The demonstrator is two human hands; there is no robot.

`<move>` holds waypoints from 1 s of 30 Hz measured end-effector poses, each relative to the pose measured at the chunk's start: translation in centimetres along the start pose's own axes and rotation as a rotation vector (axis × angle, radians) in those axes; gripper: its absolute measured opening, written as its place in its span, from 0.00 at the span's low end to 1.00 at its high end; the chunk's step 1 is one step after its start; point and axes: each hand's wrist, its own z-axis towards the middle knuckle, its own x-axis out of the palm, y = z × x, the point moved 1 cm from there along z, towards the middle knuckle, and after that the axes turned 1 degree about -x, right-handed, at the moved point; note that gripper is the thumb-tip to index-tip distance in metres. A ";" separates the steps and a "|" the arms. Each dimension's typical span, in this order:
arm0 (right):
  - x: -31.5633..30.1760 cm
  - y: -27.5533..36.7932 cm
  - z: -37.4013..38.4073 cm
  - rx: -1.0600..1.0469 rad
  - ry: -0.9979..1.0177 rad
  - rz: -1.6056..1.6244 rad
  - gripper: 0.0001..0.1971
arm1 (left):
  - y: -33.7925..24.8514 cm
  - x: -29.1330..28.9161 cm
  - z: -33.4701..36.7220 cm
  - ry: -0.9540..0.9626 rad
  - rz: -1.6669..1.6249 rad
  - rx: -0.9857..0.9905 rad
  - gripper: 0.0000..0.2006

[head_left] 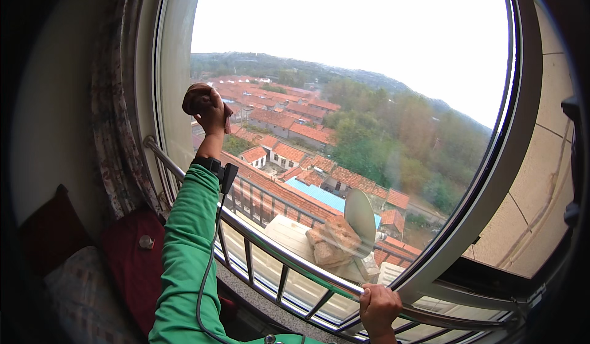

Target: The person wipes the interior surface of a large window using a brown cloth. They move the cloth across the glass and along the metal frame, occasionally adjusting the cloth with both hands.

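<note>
My left hand (212, 113) is raised at the left part of the large window pane (270, 24). Bunched in its fingers is a dark brown cloth (198, 98), which appears to be against the glass; a corner of it hangs below the hand. On that wrist, over a green sleeve, sits a black band with a small device (228, 177) and a cable running down the arm. Lower right, my right hand (379, 307) is closed around the shiny metal railing (283, 255) that crosses in front of the window.
A patterned curtain (114, 117) hangs left of the window frame (527, 98). Dark red cushions (132, 252) lie below it. Beyond the glass are a round dish (361, 221), rough stones (333, 241), an outer railing, and red roofs far below. A tiled wall (522, 215) stands at right.
</note>
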 end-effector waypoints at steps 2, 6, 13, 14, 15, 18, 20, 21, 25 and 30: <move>0.0 0.1 0.1 0.000 0.006 0.002 0.07 | 0.4 -0.4 -0.2 0.057 -0.171 -0.165 0.19; -0.1 0.3 0.3 -0.004 -0.006 0.000 0.06 | -8.3 -8.6 0.1 -0.045 -0.752 0.162 0.17; 0.0 0.4 0.3 0.002 0.009 -0.011 0.07 | -29.1 -25.5 -3.9 -0.059 -1.010 0.680 0.27; 0.0 0.3 0.2 0.002 0.021 -0.011 0.07 | -31.1 -27.5 -5.3 -0.034 -1.125 0.716 0.27; -0.1 0.3 0.2 -0.006 0.017 -0.011 0.07 | -32.4 -29.4 -7.0 -0.025 -1.243 0.722 0.30; -0.1 0.1 0.1 -0.032 0.024 -0.033 0.08 | -32.5 -33.5 -13.4 0.075 -1.277 0.965 0.33; -0.2 0.0 0.0 -0.042 0.030 -0.038 0.08 | -31.0 -34.3 -16.3 -0.036 -1.069 1.135 0.31; -0.2 -0.1 0.0 -0.046 0.036 -0.047 0.08 | -30.1 -34.2 -17.2 -0.181 -0.945 1.183 0.29; -0.3 -0.2 0.0 -0.058 0.038 -0.040 0.08 | -26.9 -30.3 -15.7 -0.033 -0.889 1.208 0.28; -0.2 0.0 0.1 -0.056 0.026 -0.045 0.08 | -19.8 -21.3 -8.1 0.100 -0.894 0.757 0.24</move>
